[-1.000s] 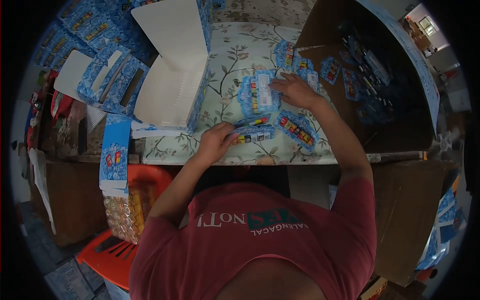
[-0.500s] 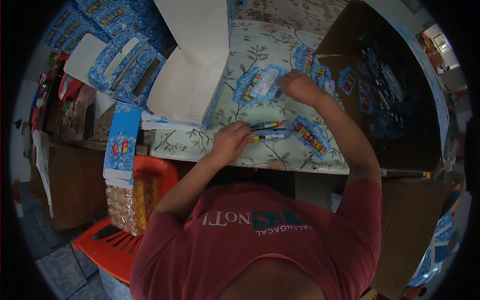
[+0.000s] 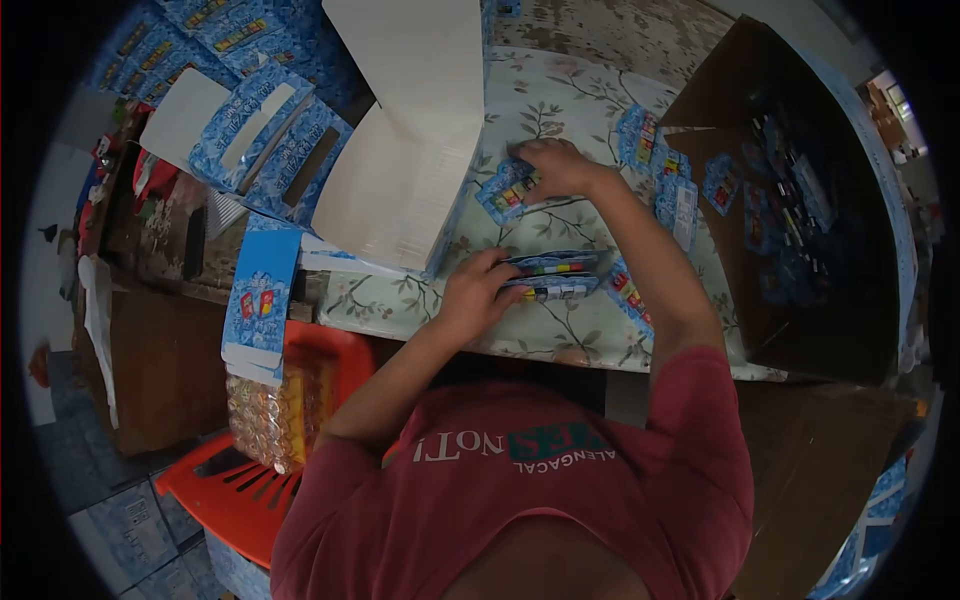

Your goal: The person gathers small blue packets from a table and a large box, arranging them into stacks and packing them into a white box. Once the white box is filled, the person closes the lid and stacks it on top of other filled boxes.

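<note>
My left hand [image 3: 478,297] is closed around a small stack of blue blister card packs [image 3: 558,268], held on edge just above the flowered tablecloth, with rows of coloured pieces showing. Farther up the table, my right hand [image 3: 556,168] has its fingers curled over a blue card pack [image 3: 506,192] and grips its right side. Another pack [image 3: 630,293] lies right of the stack, partly behind my right forearm. Beyond that forearm, several more packs [image 3: 638,135] lie together, one with its white label side [image 3: 684,207] up.
A white-lined open box [image 3: 395,190] stands left of my hands, beside blue printed cartons [image 3: 245,125]. On the right, a large cardboard box [image 3: 835,320] holds many packs. A red chair [image 3: 225,500] bears a bubble-textured clear package [image 3: 262,415].
My right hand has moved left onto the pack there. The label-up pack beside it no longer shows. My left hand keeps its stack, and the whole view has shifted slightly.
</note>
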A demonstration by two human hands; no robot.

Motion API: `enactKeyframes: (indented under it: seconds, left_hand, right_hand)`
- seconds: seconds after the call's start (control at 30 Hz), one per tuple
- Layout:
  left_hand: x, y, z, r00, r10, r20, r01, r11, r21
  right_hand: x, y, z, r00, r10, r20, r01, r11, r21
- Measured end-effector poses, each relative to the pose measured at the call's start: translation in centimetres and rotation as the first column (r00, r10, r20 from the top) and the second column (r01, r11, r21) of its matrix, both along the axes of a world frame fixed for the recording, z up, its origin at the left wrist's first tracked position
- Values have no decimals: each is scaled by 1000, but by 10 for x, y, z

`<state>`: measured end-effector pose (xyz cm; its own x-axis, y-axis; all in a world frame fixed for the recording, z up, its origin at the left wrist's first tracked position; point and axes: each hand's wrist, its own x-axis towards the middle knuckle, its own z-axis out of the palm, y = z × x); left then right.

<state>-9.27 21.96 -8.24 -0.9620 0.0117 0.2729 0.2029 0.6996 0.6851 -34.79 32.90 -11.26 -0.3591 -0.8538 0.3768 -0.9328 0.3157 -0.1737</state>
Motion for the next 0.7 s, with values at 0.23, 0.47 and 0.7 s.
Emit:
enactKeyframes:
  seconds: [0.23, 0.47, 0.7]
  left_hand:
    - [-26, -12, -4, 981, -54, -186, 28, 990, -137]
    - [-39, -12, -8, 994, -2, 106, -14, 989, 150]
    - [-60, -15, -4, 980, -163, 117, 143, 976, 164]
  right_hand:
    - [37, 50, 45, 691, -60, 720, -157, 960, 231]
    - [15, 17, 39, 885, -163, 435, -8, 931, 364]
    - [18, 21, 35, 491, 81, 868, -433, 887, 162]
